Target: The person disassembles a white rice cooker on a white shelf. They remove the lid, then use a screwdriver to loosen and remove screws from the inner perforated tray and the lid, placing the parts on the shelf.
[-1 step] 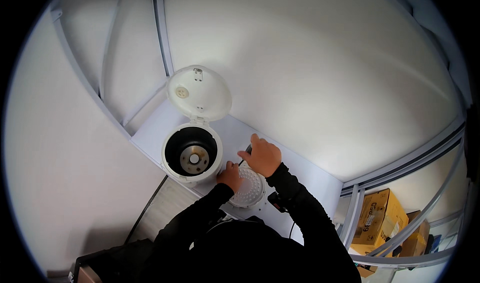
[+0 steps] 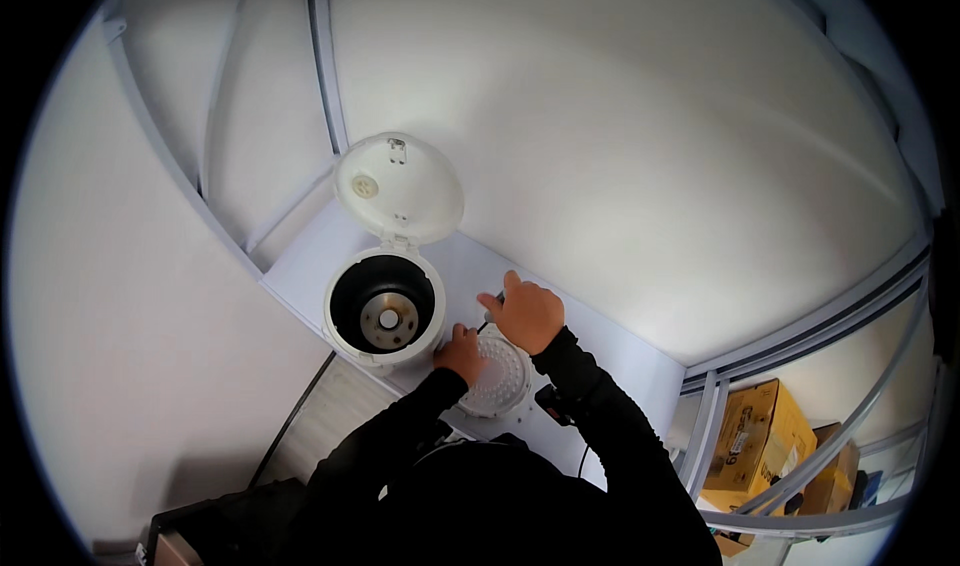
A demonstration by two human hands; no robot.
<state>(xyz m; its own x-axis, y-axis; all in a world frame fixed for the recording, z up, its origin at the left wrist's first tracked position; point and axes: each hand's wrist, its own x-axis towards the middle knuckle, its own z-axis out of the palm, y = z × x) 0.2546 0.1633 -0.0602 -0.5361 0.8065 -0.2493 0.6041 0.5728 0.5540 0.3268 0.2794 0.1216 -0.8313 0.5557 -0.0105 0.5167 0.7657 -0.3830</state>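
A round white plate (image 2: 497,381) covered in small bumps lies on the white table, apparently the cooker's base cover or inner plate. My left hand (image 2: 460,355) has its fingers closed at the plate's left edge, pressing against it. Over the plate's far edge, my right hand (image 2: 531,316) is wrapped round a screwdriver (image 2: 484,326), whose thin shaft slants down toward the plate near my left fingertips. The tip's contact cannot be made out. Left of my hands stands a white rice cooker (image 2: 335,341), its lid (image 2: 410,201) raised, with a metal heating plate (image 2: 389,318) inside.
The table (image 2: 630,361) meets a pale wall at the back. Small dark bits (image 2: 521,418) lie beside the plate. A grey metal frame (image 2: 712,416) rises at the right, with cardboard boxes (image 2: 745,446) beyond it. A black case (image 2: 220,526) sits lower left.
My right hand has turned slightly on the screwdriver, and its thumb is higher. My left hand and the plate have hardly moved.
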